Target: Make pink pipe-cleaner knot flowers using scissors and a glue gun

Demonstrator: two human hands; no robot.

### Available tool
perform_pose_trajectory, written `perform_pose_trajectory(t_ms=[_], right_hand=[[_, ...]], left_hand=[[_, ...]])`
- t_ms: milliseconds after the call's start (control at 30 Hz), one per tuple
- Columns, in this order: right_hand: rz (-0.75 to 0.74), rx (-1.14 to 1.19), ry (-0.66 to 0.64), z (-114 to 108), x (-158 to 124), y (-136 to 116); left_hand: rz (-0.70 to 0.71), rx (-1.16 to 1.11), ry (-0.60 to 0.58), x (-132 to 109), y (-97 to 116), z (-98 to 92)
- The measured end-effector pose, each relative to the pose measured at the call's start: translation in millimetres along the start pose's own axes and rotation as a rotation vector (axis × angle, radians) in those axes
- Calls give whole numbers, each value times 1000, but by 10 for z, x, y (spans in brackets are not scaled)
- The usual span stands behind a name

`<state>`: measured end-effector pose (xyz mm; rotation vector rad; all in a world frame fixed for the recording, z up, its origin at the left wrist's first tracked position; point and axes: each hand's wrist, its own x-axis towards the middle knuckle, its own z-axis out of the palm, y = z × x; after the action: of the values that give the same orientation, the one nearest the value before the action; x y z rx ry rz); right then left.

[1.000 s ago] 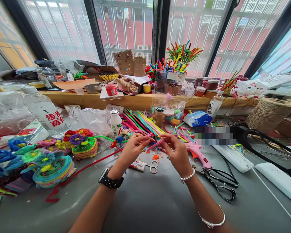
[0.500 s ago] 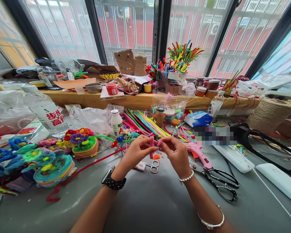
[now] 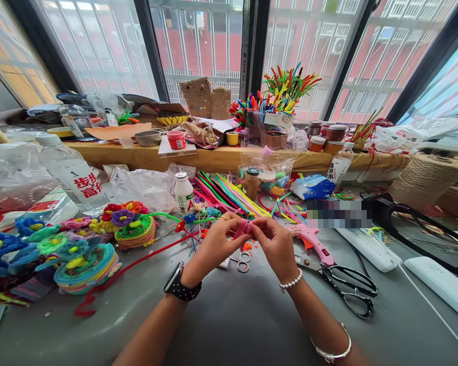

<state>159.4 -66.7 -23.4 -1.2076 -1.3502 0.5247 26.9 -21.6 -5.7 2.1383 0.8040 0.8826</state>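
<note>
My left hand [image 3: 218, 243] and my right hand [image 3: 275, 243] meet above the grey table [image 3: 232, 315], both pinched on one pink pipe cleaner [image 3: 243, 226] that is bent into a small loop between the fingertips. A black watch sits on my left wrist and a pearl bracelet on my right. Just beyond the hands lies a spread of coloured pipe cleaners [image 3: 223, 193]. Small scissors [image 3: 239, 262] lie on the table under the hands.
Finished pipe-cleaner flowers and coils [image 3: 72, 249] fill the left. A pink glue gun [image 3: 312, 243], large black scissors [image 3: 351, 292] and a white power strip [image 3: 366, 246] lie at right. A small white bottle [image 3: 183, 192] and a water bottle [image 3: 70, 175] stand behind. A cluttered wooden shelf [image 3: 213, 157] runs along the window.
The pink pipe cleaner was held stretched out between my hands; now it is folded into a tight loop, and the hands have come closer together.
</note>
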Motion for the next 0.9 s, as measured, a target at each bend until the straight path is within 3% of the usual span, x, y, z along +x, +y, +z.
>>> perform_pose_trajectory(t_ms=[300,500,700,900], right_hand=[[-86,-78,18,-5,-19,4],[-107,-84,23,-3,-14,22],[-305,-262,-36,-20,15,27],[-343,-302,1,-10,5,23]], left_hand=[[-67,-313,-156,-5,-18,22],[-32,-212,-138,-1,-15,19],[27,6,-108,15,-53,-6],[22,84,-93,4,-39,-10]])
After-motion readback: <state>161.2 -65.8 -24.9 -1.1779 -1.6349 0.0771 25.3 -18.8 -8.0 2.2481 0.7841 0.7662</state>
